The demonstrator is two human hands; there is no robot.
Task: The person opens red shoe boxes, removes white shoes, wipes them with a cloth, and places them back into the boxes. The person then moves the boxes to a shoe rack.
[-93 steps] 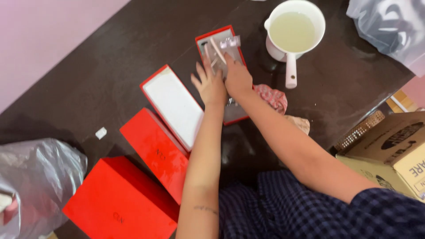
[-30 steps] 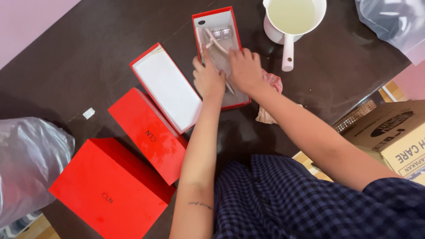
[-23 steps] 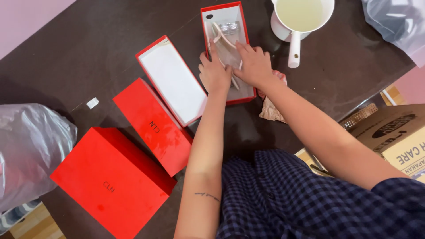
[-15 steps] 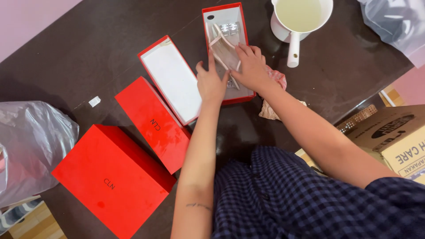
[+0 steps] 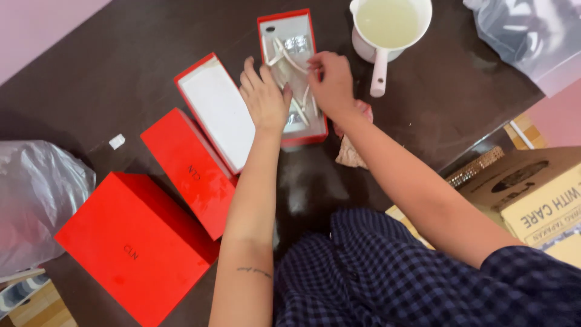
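Observation:
An open red box (image 5: 264, 27) with a grey lining lies on the dark table (image 5: 121, 66). Inside it are pale strappy sandals (image 5: 289, 57) with a silver buckle. My left hand (image 5: 265, 100) rests over the box's left side, palm down, fingers spread, holding nothing. My right hand (image 5: 330, 85) is over the box's right side with its fingertips pinched together at the end of a pale sandal strap. Both hands hide the near half of the box's contents.
A white-lined red lid (image 5: 215, 112) lies left of the open box, with two shut red boxes (image 5: 187, 172) (image 5: 130, 245) nearer me. A white pot of pale liquid (image 5: 390, 27), crumpled cloth (image 5: 351, 148), plastic bags (image 5: 36, 200) (image 5: 514, 30) and a cardboard box (image 5: 538, 188) surround them.
My left hand lifted off the sandals and spread its fingers at the box's left edge. My right hand drew up and pinched at a strap. The view shifted slightly.

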